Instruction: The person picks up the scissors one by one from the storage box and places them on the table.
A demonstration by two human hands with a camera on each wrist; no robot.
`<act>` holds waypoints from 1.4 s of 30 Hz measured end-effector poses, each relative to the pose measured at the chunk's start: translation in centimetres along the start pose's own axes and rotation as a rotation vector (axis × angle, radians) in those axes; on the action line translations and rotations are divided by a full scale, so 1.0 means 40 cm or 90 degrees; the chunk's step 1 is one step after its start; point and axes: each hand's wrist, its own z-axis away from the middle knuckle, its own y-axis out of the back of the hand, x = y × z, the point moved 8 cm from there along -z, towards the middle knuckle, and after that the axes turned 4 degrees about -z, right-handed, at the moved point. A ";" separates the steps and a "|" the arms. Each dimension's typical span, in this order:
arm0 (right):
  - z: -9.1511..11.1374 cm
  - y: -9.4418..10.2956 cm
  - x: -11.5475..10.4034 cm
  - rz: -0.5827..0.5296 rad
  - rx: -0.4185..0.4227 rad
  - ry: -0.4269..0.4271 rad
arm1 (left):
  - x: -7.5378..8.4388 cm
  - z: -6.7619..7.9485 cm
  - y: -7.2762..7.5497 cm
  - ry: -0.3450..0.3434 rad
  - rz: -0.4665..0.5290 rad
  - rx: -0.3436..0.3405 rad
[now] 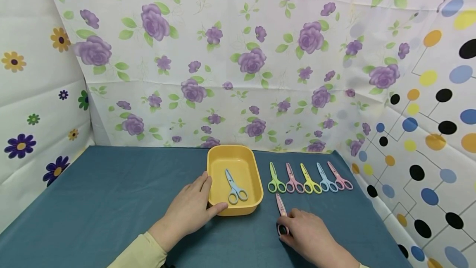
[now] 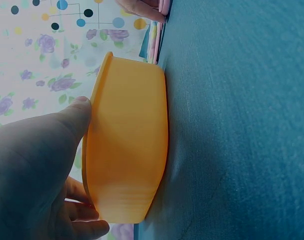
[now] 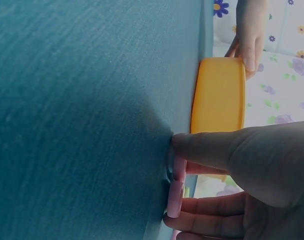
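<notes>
In the head view my left hand (image 1: 191, 208) rests against the near left corner of a yellow plastic tray (image 1: 256, 177). Its thumb lies on the near rim, and its extended fingers touch the left side. Blue-handled scissors (image 1: 234, 187) lie inside the tray. To the right, my right hand (image 1: 306, 230) pinches pink scissors (image 1: 280, 206) by the handles, blades pointing away from me. The right wrist view shows the pink handle (image 3: 175, 197) low at the cloth, between thumb and fingers; part of it is hidden by the hand.
Right of the tray stands a row of scissors: green (image 1: 274, 179), pink (image 1: 291, 179), yellow (image 1: 309, 179), blue (image 1: 324, 178) and another pink pair (image 1: 340, 177). A dark teal cloth (image 1: 111, 202) covers the table. Patterned sheets (image 1: 230, 106) wall the back and sides.
</notes>
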 end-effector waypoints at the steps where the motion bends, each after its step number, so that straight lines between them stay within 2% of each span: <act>1: 0.000 0.000 0.000 0.000 0.001 0.001 | 0.000 0.000 0.000 0.000 0.000 0.000; 18: 0.005 -0.004 -0.001 0.030 0.005 0.010 | 0.000 0.000 0.000 0.002 0.005 0.005; 42: 0.006 -0.004 -0.004 0.015 -0.001 0.007 | -0.004 -0.006 -0.004 0.004 0.001 0.004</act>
